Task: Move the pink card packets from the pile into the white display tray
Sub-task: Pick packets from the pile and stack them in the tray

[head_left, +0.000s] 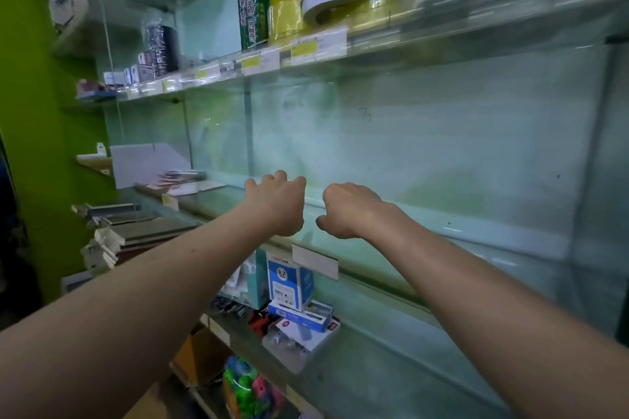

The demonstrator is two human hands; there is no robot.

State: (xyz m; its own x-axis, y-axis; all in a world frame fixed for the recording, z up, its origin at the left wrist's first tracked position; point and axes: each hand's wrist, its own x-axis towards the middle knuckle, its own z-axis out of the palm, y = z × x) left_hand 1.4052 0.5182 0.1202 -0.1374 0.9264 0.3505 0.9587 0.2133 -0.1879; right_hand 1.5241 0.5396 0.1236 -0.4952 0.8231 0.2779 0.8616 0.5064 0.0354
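Hovering over the glass shelf [425, 226], the left hand [276, 204] and right hand [352, 211] had fingers curled, holding nothing visible; pink card packets [177, 180] lay at the shelf's left end.

- Hands: two, the left hand [275, 204] and the right hand [350, 211].
- Glass shelves [442, 226]: at least three, one above another.
- Green patterned roll [253, 15]: one.
- Black patterned roll [163, 46]: one.
- Yellow rolls [284, 12]: apparently two, stacked.
- Blue boxes [289, 279]: two, one upright, one lying flat under it.
- Pink card packets [177, 180]: a small pile, too blurred to count.
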